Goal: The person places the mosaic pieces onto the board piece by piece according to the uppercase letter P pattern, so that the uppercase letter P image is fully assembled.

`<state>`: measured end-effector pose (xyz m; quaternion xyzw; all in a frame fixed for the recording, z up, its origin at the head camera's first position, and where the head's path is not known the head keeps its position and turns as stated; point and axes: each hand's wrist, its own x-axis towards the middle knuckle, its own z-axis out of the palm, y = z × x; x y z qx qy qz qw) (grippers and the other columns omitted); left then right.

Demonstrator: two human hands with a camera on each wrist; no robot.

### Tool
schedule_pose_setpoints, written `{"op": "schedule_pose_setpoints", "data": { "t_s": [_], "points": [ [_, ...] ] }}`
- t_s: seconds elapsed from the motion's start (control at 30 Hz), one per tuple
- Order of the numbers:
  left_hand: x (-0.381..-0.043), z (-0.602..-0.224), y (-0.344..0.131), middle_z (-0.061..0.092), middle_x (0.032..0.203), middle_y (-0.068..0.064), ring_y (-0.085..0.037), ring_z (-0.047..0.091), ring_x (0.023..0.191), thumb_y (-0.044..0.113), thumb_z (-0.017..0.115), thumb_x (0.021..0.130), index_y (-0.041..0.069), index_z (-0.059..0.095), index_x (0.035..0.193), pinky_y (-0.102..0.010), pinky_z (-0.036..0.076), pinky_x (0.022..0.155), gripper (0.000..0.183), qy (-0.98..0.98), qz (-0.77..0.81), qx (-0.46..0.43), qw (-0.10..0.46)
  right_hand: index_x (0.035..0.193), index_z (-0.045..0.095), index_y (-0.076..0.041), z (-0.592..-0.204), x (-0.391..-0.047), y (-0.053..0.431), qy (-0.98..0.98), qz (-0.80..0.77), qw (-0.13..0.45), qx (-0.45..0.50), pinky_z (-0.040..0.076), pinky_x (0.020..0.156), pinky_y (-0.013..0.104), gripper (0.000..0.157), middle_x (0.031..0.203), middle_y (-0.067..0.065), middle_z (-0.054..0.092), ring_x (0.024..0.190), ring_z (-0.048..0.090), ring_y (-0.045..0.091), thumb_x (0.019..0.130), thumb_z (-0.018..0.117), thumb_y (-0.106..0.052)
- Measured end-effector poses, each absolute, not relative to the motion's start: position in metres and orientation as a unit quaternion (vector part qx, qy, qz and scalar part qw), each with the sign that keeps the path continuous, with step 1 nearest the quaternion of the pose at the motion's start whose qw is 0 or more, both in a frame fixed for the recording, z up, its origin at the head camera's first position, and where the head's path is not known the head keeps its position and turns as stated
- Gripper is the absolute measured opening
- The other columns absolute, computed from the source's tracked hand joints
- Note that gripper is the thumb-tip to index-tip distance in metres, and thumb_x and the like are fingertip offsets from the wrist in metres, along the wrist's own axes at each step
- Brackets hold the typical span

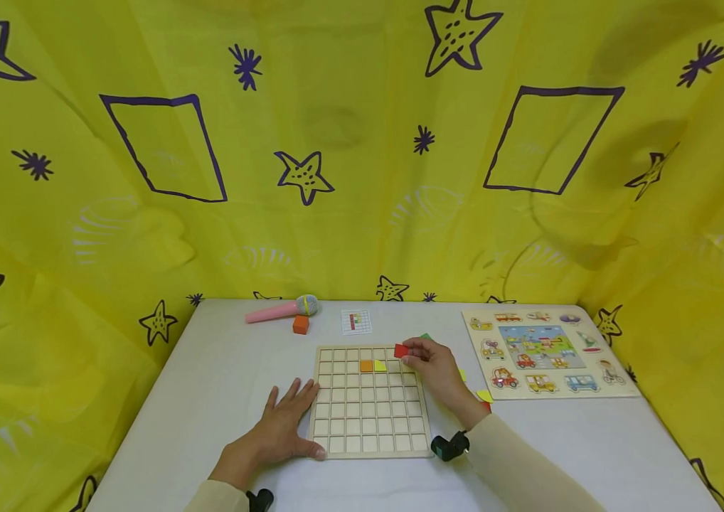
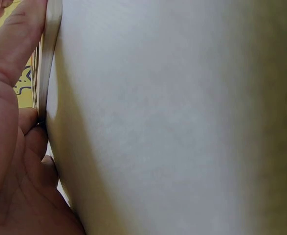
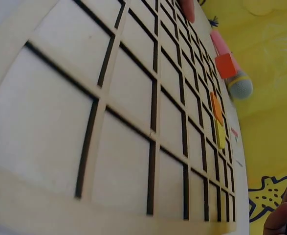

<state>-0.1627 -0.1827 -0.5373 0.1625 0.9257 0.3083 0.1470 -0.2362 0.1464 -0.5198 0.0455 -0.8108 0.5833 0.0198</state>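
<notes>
A wooden grid board [image 1: 369,410] lies flat on the white table, divided into square cells. Near its far side sit an orange tile [image 1: 366,366] and a yellow tile [image 1: 380,366], side by side in two cells. My right hand [image 1: 437,370] pinches a red square tile [image 1: 401,350] over the board's far right corner. At the left edge of the board rests my left hand [image 1: 281,425], fingers spread and thumb by the near corner. The left wrist view shows its thumb [image 2: 16,44] against the board's side [image 2: 49,54].
Behind the board lie a pink toy microphone [image 1: 279,311], an orange-red cube [image 1: 301,325] and a small printed grid card [image 1: 356,322]. A picture puzzle board [image 1: 544,353] is at right. Partly behind my right hand are a green piece [image 1: 425,336] and yellow piece [image 1: 485,395].
</notes>
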Motion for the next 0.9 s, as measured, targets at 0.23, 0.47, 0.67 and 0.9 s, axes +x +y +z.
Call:
{"op": "schedule_pose_setpoints", "data": {
  "t_s": [0.23, 0.47, 0.67, 0.9],
  "points": [
    [-0.164, -0.537, -0.184, 0.026, 0.175, -0.013, -0.04, 0.009, 0.164, 0.051, 0.094, 0.07, 0.004, 0.029, 0.166, -0.066, -0.009, 0.128, 0.125, 0.923, 0.312, 0.164, 0.156, 0.121, 0.072, -0.004, -0.516, -0.246, 0.116, -0.804, 0.592, -0.014, 0.044, 0.057, 0.079, 0.02, 0.023, 0.105, 0.008, 0.073, 0.095, 0.063, 0.017, 0.098, 0.073, -0.004],
    [-0.166, -0.537, -0.185, 0.024, 0.175, -0.013, -0.039, 0.008, 0.165, 0.055, 0.092, 0.073, 0.005, 0.027, 0.167, -0.066, -0.009, 0.128, 0.124, 0.924, 0.301, 0.172, 0.161, 0.118, 0.073, -0.004, -0.517, -0.253, 0.101, -0.805, 0.589, -0.025, 0.069, 0.054, 0.074, 0.018, 0.021, 0.102, 0.008, 0.072, 0.091, 0.06, 0.018, 0.097, 0.074, -0.004],
    [-0.165, -0.535, -0.185, 0.024, 0.175, -0.013, -0.039, 0.008, 0.165, 0.059, 0.089, 0.074, 0.005, 0.027, 0.167, -0.067, -0.005, 0.13, 0.124, 0.927, 0.284, 0.182, 0.164, 0.116, 0.073, -0.006, -0.522, -0.259, 0.093, -0.811, 0.579, -0.035, 0.08, 0.053, 0.072, 0.02, 0.018, 0.101, 0.006, 0.07, 0.089, 0.059, 0.018, 0.098, 0.074, -0.006],
    [-0.165, -0.533, -0.184, 0.024, 0.175, -0.013, -0.039, 0.011, 0.164, 0.062, 0.086, 0.075, 0.005, 0.027, 0.167, -0.063, 0.004, 0.132, 0.124, 0.932, 0.262, 0.191, 0.164, 0.114, 0.075, -0.007, -0.525, -0.26, 0.084, -0.825, 0.557, -0.042, 0.09, 0.051, 0.071, 0.022, 0.018, 0.097, 0.003, 0.07, 0.082, 0.057, 0.016, 0.096, 0.076, -0.006]
  ]
}}
